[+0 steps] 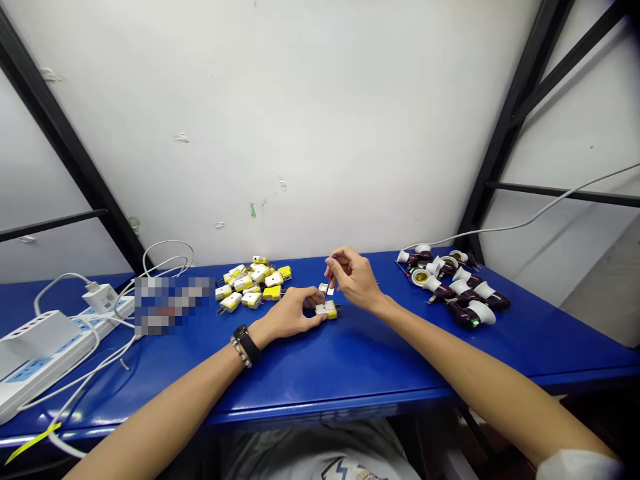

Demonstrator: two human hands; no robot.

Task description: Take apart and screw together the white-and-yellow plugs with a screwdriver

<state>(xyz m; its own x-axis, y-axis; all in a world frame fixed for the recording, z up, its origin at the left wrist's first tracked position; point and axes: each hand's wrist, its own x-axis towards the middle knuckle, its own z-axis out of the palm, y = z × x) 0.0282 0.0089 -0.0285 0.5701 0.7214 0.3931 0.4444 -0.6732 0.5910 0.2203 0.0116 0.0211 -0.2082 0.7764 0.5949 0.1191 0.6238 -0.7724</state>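
My left hand (293,313) rests on the blue table (350,367), fingers closed around a small yellow and white plug adapter (327,309) with metal prongs pointing right. My right hand (353,275) hovers just above it, pinching a thin screwdriver (329,288) whose tip points down onto the adapter's top. A small white piece (325,288) lies just behind the adapter. A black wristband and a bead bracelet sit on my left wrist.
A pile of several yellow and white adapters (253,280) lies behind my left hand. Dark lamp sockets with white ends (455,283) are heaped at the right. White power strips, a charger and cables (55,333) fill the left. A wall stands close behind.
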